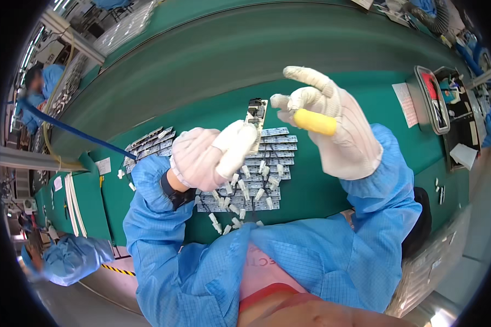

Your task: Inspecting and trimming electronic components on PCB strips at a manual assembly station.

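My left hand, in a white glove, pinches a narrow circuit board by its lower end. Black components stand on the board's upper part, and it tilts slightly. To its right is my right hand, also gloved, raised with the fingers partly curled and one stretched over the top. A short, blunt yellow cylinder lies across its palm, held by the bent fingers; its kind cannot be made out. Below the hands, rows of light grey circuit strips overlap on the green table, with white connectors on dark wires.
More strips lie at left under a blue hose. A dark green conveyor belt crosses beyond the table. At right are a metal tray, a printed sheet and a black bin. Co-workers in blue stand at left.
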### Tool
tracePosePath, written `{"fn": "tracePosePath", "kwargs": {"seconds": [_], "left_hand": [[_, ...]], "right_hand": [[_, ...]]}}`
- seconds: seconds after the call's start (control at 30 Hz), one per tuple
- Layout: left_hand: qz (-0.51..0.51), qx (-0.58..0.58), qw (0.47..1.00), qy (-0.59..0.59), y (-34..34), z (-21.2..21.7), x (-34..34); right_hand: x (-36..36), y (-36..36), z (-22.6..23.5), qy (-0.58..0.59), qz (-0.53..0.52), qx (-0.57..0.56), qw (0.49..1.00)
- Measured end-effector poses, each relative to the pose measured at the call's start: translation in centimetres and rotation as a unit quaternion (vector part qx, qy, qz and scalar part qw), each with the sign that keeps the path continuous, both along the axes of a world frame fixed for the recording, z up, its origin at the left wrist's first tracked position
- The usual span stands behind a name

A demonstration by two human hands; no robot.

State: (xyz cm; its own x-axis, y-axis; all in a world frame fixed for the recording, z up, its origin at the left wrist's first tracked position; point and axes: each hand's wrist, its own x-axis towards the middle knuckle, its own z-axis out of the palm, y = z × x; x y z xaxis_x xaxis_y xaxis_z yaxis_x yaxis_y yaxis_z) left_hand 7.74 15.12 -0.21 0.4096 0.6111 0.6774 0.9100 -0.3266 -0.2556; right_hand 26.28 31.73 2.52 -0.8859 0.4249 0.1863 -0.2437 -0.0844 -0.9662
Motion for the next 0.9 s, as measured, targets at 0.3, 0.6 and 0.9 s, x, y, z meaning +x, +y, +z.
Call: {"fn": "tracePosePath", "kwargs": {"seconds": [0.3,0.6,0.9], "left_hand": [[-0.007,0.035,0.999,0.007,-0.3,-0.9,0.2],[-0.019,-0.016,0.996,0.083,0.2,0.2,0.2],[-0.014,-0.013,0.995,0.093,-0.3,0.8,0.3]], "right_hand": [[-3.8,1.1,-4.0,0.021,0.029,0.129,0.991],[-4.9,1.0,-5.2,0.032,-0.092,0.430,0.897],[-5.8,3.5,-5.0,0.149,-0.089,0.665,0.726]]}}
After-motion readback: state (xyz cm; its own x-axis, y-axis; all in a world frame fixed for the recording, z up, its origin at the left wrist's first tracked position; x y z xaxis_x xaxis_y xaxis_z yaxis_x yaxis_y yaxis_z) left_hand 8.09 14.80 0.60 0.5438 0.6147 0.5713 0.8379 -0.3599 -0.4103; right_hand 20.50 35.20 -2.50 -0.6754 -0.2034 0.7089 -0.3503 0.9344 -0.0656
